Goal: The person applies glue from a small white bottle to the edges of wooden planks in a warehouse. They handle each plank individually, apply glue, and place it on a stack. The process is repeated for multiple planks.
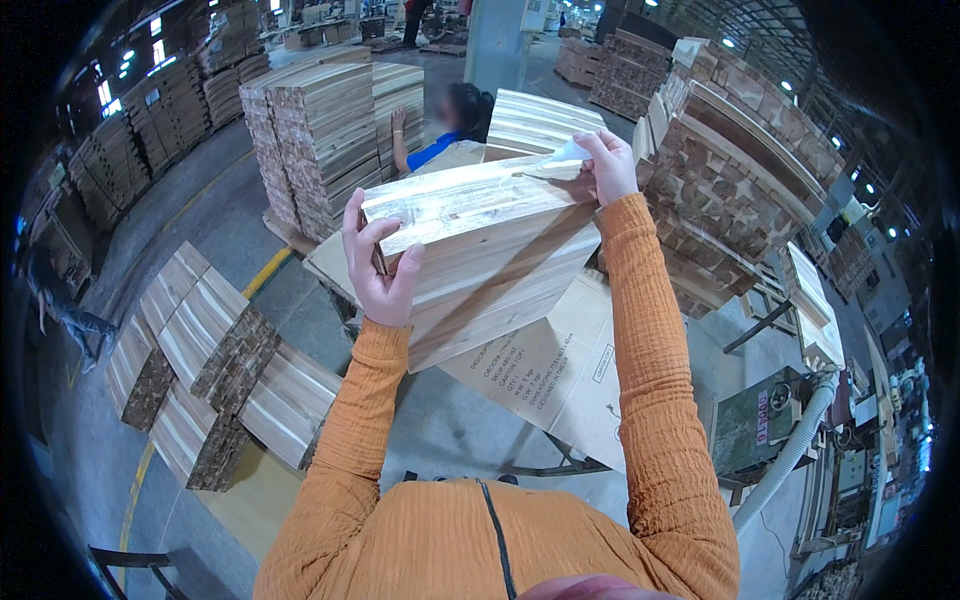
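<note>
Factory floor (440, 425) below, we're clamping left hand (382, 265) on a stiff, likely heavy laminated wood block (500, 275), best held at both ends, right hand (610, 168) pinching a pale scrap (569, 152).

The wooden block (500, 275) was pale and striped, its top smooth enough to throw back a glossy sheen while its near side looked matt, and the thin white scrap (569, 153) above it seemed plastic or paper, I couldn't tell which. The brown cardboard (570, 355) had a dull, papery face, and the orange sleeves (655, 310) were crinkled matt cloth. Around us, the stacked wood (213, 325) showed smooth faces and rough ends, while the green machine (730, 430) looked like painted metal and the ribbed hose (800, 440) like plastic.
</note>
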Demonstrator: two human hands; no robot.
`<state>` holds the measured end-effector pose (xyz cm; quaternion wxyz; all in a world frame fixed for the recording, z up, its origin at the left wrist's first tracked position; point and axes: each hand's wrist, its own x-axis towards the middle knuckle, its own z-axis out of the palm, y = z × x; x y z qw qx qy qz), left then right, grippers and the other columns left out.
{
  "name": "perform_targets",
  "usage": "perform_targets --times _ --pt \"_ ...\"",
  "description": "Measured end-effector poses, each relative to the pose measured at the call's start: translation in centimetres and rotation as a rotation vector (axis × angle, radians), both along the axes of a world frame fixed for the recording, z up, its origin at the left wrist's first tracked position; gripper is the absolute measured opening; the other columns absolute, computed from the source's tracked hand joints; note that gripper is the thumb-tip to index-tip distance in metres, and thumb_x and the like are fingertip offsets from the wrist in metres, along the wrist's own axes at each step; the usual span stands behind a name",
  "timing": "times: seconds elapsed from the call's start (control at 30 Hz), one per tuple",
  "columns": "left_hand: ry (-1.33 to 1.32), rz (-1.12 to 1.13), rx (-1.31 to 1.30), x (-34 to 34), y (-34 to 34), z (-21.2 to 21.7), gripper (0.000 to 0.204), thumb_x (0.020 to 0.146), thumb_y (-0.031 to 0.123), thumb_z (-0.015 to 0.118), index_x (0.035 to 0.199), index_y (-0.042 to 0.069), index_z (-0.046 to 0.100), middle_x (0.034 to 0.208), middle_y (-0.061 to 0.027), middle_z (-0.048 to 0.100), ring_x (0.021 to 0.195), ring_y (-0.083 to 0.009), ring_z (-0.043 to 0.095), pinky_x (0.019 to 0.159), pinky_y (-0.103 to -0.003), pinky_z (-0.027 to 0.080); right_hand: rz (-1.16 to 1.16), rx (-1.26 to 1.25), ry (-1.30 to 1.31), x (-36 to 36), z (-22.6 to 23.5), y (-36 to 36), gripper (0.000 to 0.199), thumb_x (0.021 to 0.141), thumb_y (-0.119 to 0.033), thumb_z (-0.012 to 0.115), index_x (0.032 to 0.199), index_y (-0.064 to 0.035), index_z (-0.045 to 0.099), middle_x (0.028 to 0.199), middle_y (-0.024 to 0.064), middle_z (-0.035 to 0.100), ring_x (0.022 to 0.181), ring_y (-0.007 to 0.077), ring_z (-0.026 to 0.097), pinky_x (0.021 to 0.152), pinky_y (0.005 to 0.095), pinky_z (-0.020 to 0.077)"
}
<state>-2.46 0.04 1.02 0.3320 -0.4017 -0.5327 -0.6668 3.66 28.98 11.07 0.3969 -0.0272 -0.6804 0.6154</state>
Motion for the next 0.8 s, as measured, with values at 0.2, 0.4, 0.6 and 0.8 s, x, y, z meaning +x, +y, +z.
perform_targets --times 0.2,0.4,0.6,0.8 --pt "0.006 -0.011 -0.004 0.2 0.3 0.3 0.030 0.075 0.012 0.067 0.101 0.005 0.054 0.140 -0.0201 0.029 0.125 -0.0317 0.036 0.103 -0.040 0.031 0.006 -0.001 -0.004 0.0 -0.3 1.5 0.013 0.078 -0.020 0.065 0.072 -0.0085 0.061 0.063 -0.0040 0.055 0.051 0.0015 0.042 0.044 0.0174 0.0310" --pt "0.007 -0.032 0.011 0.1 0.4 0.3 0.029 0.075 0.014 0.067 0.100 0.005 0.055 0.139 -0.0202 0.029 0.125 -0.0310 0.037 0.101 -0.039 0.034 0.001 0.011 -0.020 0.0 -0.4 1.7 0.013 0.078 -0.020 0.065 0.073 -0.0086 0.062 0.063 -0.0039 0.055 0.051 0.0015 0.042 0.045 0.0172 0.0319" --pt "-0.002 -0.031 0.009 0.3 0.3 0.4 0.029 0.076 0.014 0.067 0.100 0.005 0.055 0.139 -0.0205 0.029 0.124 -0.0309 0.038 0.100 -0.038 0.035 0.023 0.014 -0.009 0.1 -0.3 1.4 0.012 0.078 -0.019 0.064 0.075 -0.0074 0.062 0.066 -0.0031 0.057 0.052 0.0014 0.043 0.046 0.0175 0.0324" --pt "0.007 -0.032 0.015 0.0 0.3 0.2 0.030 0.075 0.014 0.068 0.101 0.005 0.055 0.139 -0.0206 0.029 0.124 -0.0308 0.038 0.100 -0.038 0.036 0.040 0.020 -0.006 0.0 -0.3 1.2 0.013 0.078 -0.019 0.064 0.074 -0.0075 0.062 0.066 -0.0026 0.057 0.052 0.0011 0.043 0.046 0.0173 0.0312"
